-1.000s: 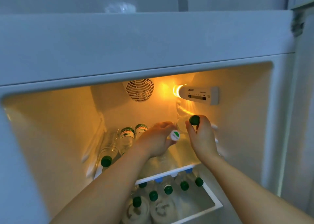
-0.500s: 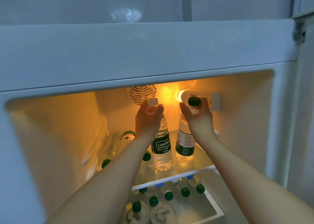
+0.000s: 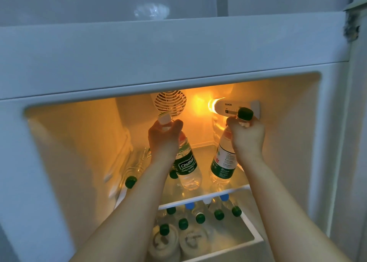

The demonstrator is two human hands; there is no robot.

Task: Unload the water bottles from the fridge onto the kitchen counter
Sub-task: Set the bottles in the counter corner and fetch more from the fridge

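Both my arms reach into the lit fridge. My left hand grips the neck of a white-capped water bottle with a green label, lifted above the glass shelf and tilted. My right hand grips the neck of a green-capped water bottle, also lifted and tilted. More bottles lie on their sides at the shelf's left, one showing a green cap. Several green- and blue-capped bottles stand in the white drawer below.
A round fan grille and a glowing lamp with a control panel sit on the back wall just above my hands. The fridge's upper frame overhangs the opening. Side walls close in left and right.
Both hands have raised their bottles off the shelf and tipped them, drawing them toward the front. The view has shifted downward slightly.
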